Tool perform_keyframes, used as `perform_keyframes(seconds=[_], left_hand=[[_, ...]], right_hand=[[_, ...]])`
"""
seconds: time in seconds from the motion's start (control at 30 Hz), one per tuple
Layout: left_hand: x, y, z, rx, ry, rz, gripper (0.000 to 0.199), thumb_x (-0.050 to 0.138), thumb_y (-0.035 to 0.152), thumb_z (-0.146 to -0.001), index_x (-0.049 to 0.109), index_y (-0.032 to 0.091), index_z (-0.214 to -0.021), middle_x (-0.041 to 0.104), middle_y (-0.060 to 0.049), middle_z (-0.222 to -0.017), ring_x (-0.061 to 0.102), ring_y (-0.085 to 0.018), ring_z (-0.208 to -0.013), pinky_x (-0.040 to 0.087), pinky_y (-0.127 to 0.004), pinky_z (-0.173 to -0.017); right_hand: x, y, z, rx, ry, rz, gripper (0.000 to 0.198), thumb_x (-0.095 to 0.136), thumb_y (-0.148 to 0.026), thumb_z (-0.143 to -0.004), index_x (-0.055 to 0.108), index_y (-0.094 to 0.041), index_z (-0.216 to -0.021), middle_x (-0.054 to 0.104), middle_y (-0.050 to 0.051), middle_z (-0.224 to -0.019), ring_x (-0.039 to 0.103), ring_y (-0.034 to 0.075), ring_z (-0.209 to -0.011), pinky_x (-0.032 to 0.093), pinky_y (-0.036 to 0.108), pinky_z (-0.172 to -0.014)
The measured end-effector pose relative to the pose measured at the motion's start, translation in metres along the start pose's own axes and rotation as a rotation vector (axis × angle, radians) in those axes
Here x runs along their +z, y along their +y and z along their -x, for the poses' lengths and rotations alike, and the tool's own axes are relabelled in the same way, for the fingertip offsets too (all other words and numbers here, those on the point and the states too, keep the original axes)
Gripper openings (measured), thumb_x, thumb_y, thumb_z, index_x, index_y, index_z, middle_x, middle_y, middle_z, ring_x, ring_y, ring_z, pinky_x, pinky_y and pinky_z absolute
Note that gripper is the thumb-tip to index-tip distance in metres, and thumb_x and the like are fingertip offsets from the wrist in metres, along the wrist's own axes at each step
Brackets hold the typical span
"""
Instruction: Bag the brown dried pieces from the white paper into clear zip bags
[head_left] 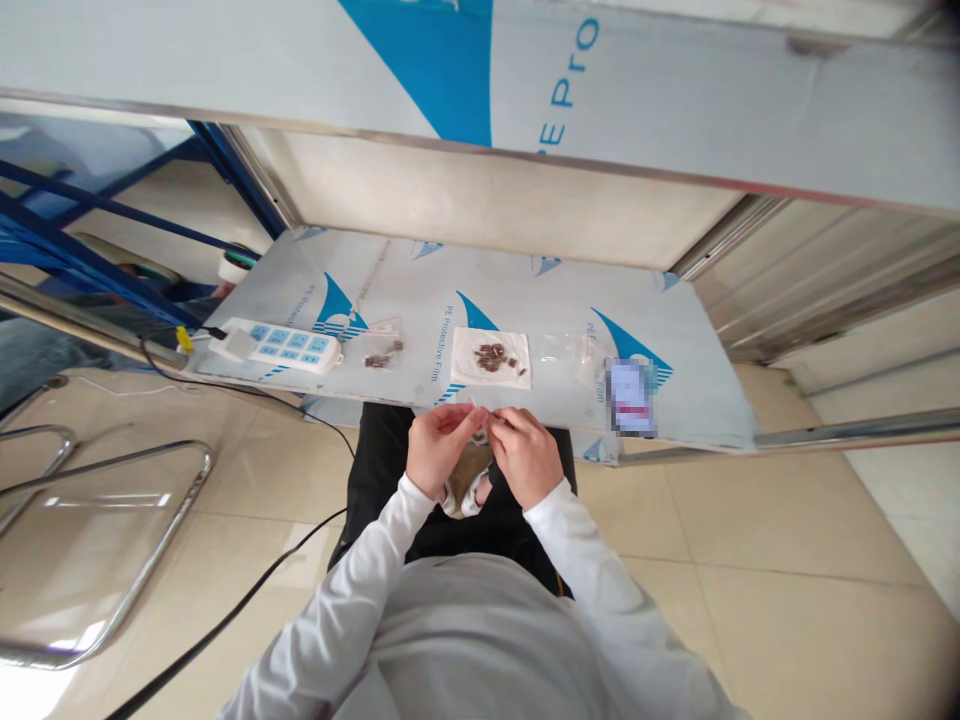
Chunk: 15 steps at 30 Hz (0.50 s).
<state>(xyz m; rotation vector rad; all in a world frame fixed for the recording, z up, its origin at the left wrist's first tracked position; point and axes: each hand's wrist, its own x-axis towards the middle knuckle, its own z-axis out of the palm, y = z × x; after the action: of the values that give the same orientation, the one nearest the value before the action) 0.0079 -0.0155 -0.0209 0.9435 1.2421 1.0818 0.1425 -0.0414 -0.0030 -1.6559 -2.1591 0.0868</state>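
Two hands meet at the desk's (705,390) near edge, the left hand (437,448) and right hand (525,452) pinching a tiny pale piece (481,418) between their fingers, seemingly mid-assembly; the next move likely needs a steady, fine grip. Left to right on the film-covered desk lie a power strip (279,346), loose brown parts (382,356), a white sheet (491,357) holding more parts, clear bags (574,355); tiled floor below.
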Motion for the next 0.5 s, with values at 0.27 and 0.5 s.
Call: perform_keyframes(seconds=[0.27,0.5], left_hand=[[-0.001,-0.005,0.004,-0.156,-0.062,0.108,0.038,0.082,0.044,-0.056,0.073,0.011,-0.070,0.070,-0.004,-0.061,0.060,-0.011,-0.052,0.048,-0.021,-0.053],[-0.004,0.001,0.003,-0.225,-0.270,0.221,0.035,0.082,0.041,-0.059,0.070,0.009,-0.066,0.067,-0.003,-0.059,0.058,-0.008,-0.053,0.046,-0.020,-0.057]], right_hand=[[-0.003,0.002,0.010,0.100,0.040,-0.484,0.023,0.060,-0.025,-0.086,0.069,-0.019,-0.106,0.068,0.007,-0.100,0.064,0.019,-0.090,0.053,0.031,-0.085],[0.000,0.003,0.017,0.415,-0.086,-1.054,0.025,0.063,-0.038,-0.083,0.072,-0.015,-0.088,0.073,0.007,-0.080,0.068,0.018,-0.071,0.055,0.028,-0.067]])
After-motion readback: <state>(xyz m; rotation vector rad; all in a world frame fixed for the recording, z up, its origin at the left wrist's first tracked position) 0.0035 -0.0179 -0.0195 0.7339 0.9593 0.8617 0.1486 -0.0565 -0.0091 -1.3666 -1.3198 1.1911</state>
